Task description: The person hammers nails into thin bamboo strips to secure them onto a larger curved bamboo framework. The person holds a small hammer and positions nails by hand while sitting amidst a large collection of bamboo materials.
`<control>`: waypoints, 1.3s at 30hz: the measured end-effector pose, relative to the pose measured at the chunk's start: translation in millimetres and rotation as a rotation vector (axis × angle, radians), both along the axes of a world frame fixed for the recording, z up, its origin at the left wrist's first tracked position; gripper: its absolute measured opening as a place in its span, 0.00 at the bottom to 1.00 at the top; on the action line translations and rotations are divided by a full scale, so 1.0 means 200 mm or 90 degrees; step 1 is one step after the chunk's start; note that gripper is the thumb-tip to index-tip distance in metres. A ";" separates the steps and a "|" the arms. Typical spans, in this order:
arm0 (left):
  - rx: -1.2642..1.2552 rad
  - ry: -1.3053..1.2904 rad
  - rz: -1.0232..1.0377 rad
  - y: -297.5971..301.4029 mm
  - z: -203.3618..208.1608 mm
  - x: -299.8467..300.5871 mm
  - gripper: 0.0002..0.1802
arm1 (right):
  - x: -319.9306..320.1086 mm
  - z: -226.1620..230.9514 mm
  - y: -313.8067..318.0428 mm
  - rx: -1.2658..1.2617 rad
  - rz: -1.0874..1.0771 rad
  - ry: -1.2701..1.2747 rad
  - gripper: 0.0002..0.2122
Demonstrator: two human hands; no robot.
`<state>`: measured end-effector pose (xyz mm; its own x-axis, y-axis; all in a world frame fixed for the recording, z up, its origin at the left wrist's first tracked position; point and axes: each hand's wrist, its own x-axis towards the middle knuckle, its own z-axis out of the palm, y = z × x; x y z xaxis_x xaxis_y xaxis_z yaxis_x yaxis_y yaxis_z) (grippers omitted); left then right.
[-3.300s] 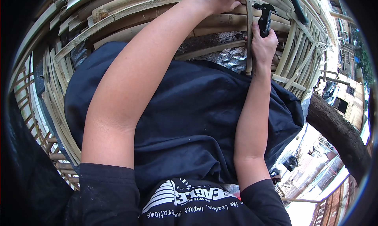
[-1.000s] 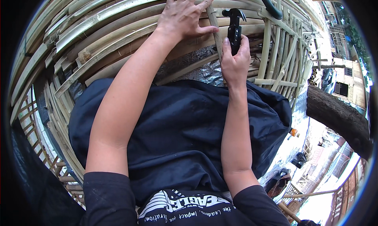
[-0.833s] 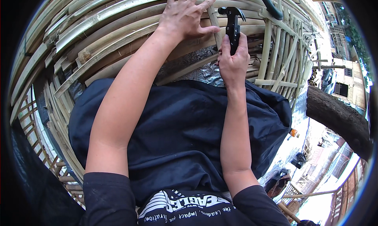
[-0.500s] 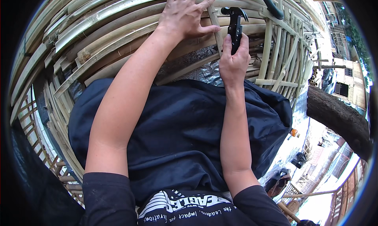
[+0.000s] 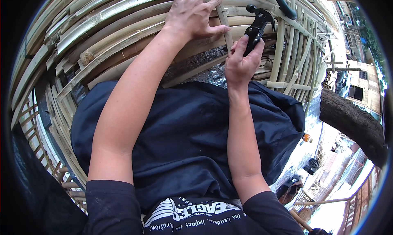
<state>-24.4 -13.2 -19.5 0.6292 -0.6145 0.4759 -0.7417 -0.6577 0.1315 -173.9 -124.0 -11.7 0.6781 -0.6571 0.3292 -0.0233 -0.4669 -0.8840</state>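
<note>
My right hand [image 5: 244, 62] grips a black claw hammer [image 5: 256, 29] by its short handle, the head up and tilted to the right. Spread flat on the split bamboo slats [image 5: 135, 30], my left hand [image 5: 192, 15] has its fingers apart and holds nothing. A narrow bamboo crosspiece [image 5: 224, 25] lies across the slats, between my left thumb and the hammer. Part of it passes close to my right fingers. Dark cloth [image 5: 184, 128] covers my lap below both forearms.
A dark curved tube-like handle [image 5: 284, 6] juts in at the top right. Beside it stands a bamboo lattice [image 5: 292, 55]. A thick brown log [image 5: 348, 120] slants at the right. Past my lap are a small orange bottle [image 5: 306, 137] and a dark shoe-like item [image 5: 290, 186].
The hammer has swung right, its head tilting over from nearly upright, as my right wrist turned and shifted slightly left. My left hand stays in place.
</note>
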 end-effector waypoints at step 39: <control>-0.013 0.042 -0.023 0.02 0.04 -0.03 0.53 | 0.04 0.08 0.31 0.608 0.142 -0.058 0.14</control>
<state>-29.6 -9.8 -10.8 0.6373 -0.6277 0.4470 -0.7539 -0.6279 0.1931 -166.1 -61.6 4.7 0.8170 -0.5347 -0.2158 0.0663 0.4588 -0.8861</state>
